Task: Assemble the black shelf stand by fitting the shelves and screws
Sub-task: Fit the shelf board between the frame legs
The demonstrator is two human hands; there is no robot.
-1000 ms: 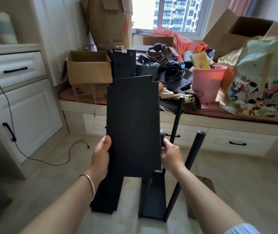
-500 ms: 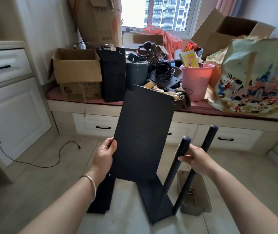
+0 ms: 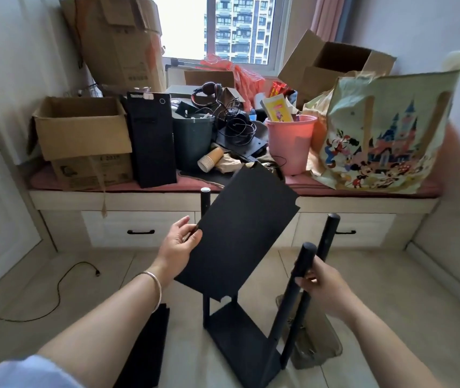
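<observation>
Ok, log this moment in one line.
left hand: holds loose shelf panel, tilted | right hand: grips near pole | bottom shelf: fitted

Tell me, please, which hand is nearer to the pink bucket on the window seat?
Left, by a small margin. The left hand grips the black shelf panel below and left of the pink bucket; the right hand grips a black pole lower, below the bucket.

Left hand (image 3: 180, 245) and right hand (image 3: 322, 287) both grip.
</observation>
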